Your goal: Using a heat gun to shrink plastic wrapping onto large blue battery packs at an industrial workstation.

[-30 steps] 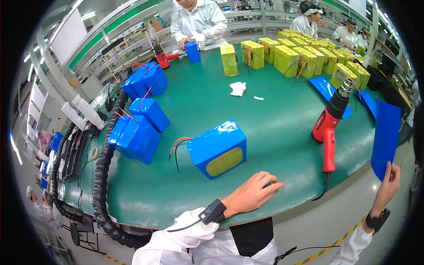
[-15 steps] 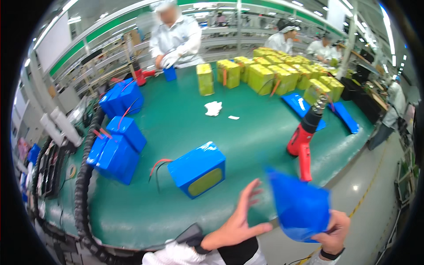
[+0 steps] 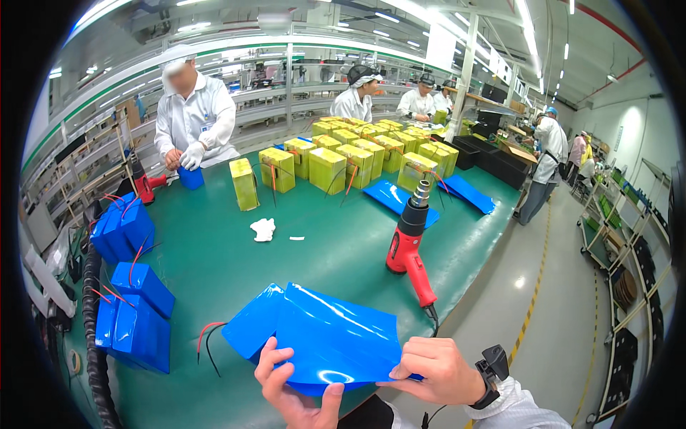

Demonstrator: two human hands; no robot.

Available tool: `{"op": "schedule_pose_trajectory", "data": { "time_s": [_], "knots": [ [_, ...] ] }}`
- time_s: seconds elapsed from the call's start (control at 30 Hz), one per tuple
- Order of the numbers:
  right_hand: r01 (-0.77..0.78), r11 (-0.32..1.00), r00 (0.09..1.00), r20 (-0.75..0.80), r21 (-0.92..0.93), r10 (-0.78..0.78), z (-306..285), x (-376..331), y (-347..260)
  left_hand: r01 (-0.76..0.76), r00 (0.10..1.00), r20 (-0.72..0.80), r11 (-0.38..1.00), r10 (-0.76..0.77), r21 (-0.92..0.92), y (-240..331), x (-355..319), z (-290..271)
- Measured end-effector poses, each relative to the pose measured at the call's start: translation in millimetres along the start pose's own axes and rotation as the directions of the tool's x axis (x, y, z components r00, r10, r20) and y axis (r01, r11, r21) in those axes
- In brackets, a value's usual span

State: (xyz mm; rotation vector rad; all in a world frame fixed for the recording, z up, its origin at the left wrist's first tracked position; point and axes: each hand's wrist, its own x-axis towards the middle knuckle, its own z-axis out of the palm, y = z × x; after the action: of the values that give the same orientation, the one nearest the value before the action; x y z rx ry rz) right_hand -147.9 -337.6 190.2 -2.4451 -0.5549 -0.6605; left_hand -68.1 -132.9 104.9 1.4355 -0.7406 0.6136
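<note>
A loose blue plastic sleeve (image 3: 339,332) stretches across the near part of the table. My right hand (image 3: 432,368) pinches its right end between thumb and fingers. Against its near left edge rests my left hand (image 3: 300,393), open, with fingers and thumb spread. A blue-wrapped battery pack (image 3: 251,323) with red and black wires shows at the sleeve's left. The sleeve hides the rest of the pack; whether it lies over or in front of it, I cannot tell. Beyond my right hand, a red heat gun (image 3: 409,250) stands nozzle up.
Blue-wrapped packs (image 3: 146,325) stand at the left beside a black ribbed hose (image 3: 93,307). Several yellow packs (image 3: 325,171) fill the far side, near flat blue sleeves (image 3: 386,196). Crumpled white paper (image 3: 263,229) lies mid-table. A co-worker (image 3: 196,114) handles a blue pack across the table.
My right hand has brought the sleeve leftward to the battery pack, covering much of it. My left hand now touches the sleeve. The head view has swung to the right.
</note>
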Motion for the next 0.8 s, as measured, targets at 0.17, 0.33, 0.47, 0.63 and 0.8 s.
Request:
{"op": "schedule_pose_trajectory", "data": {
  "time_s": [0.17, 0.33, 0.47, 0.63, 0.8],
  "knots": [
    [-0.053, 0.998, 0.998, -0.029, -0.024, 0.053, 9.8, 5.9, -9.5, 0.005, 1.000, -0.019, 1.000, -0.005, 0.030, 14.0, 5.2, -11.6],
    [-0.146, 0.981, 0.988, -0.024, 0.124, 0.150, 19.5, 10.3, -18.3, 0.224, 0.969, -0.078, 0.967, -0.234, -0.121, 16.2, -4.2, -17.8],
    [-0.232, 0.923, 0.919, -0.242, 0.308, 0.312, 36.3, 4.1, -14.4, 0.251, 0.953, -0.137, 0.958, -0.270, -0.142, 12.6, -11.8, -14.9],
    [0.011, 0.974, 0.816, -0.565, 0.228, 0.123, 49.8, 4.1, -14.0, -0.006, 0.999, 0.043, 0.997, 0.002, 0.083, 24.0, -21.1, -15.5],
    [0.076, 0.947, 0.829, -0.547, 0.311, 0.113, 51.6, 6.8, -23.0, -0.175, 0.952, 0.268, 0.982, 0.150, 0.071, 30.7, -25.8, -18.4]
  ]
}}
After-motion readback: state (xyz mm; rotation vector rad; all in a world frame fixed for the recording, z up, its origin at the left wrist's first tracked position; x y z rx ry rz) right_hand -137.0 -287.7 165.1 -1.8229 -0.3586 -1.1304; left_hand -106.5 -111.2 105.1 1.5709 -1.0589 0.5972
